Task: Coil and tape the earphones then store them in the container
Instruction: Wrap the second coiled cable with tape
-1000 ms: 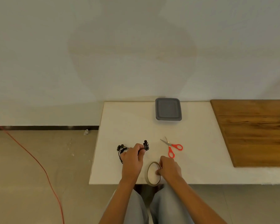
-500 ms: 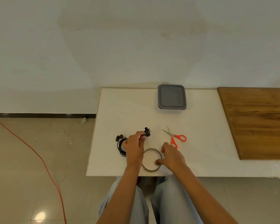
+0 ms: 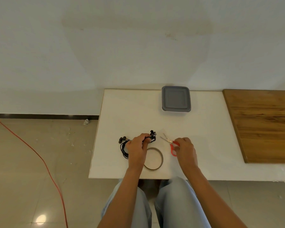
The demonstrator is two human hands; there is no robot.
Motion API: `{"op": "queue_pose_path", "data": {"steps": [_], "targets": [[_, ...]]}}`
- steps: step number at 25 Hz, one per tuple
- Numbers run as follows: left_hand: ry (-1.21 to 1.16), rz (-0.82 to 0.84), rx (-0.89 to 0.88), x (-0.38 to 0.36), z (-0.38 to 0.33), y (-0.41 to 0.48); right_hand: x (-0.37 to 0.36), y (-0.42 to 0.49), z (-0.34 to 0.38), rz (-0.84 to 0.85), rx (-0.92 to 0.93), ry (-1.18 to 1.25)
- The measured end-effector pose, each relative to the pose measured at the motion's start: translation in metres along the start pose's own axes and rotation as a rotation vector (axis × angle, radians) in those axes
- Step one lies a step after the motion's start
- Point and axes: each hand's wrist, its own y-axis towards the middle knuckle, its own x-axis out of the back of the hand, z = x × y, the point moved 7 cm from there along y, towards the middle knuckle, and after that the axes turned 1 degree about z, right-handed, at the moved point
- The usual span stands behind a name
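My left hand [image 3: 136,146] is closed on a bundle of black earphones [image 3: 124,148] at the near left of the white table [image 3: 127,109]; earbuds stick out on both sides of the fist. A roll of tape [image 3: 155,159] lies flat just right of that hand, untouched. My right hand [image 3: 184,148] rests on the red handles of the scissors [image 3: 170,144], fingers curled over them; the blades point away to the left. A grey-lidded container [image 3: 176,98] stands shut at the table's far edge.
A brown wooden board [image 3: 262,124] covers the table's right side. An orange cable [image 3: 44,162] runs across the tiled floor at the left. My knees [image 3: 155,203] are under the near edge.
My right hand left the tape roll and moved right onto the scissors' handles. The left hand kept its hold on the earphones. The camera tilted down.
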Motion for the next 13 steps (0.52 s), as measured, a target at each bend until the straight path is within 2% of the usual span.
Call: {"op": "queue_pose_path", "data": {"steps": [4, 9, 13], "targets": [[0.018, -0.018, -0.038, 0.009, -0.001, 0.004, 0.003, -0.002, -0.003, -0.009, -0.025, -0.009], [0.097, -0.020, -0.070, 0.015, -0.010, 0.003, -0.006, -0.009, 0.007, 0.044, 0.115, -0.370], [0.097, -0.037, -0.058, 0.014, -0.011, 0.001, -0.007, -0.010, 0.007, 0.057, 0.166, -0.496]]}}
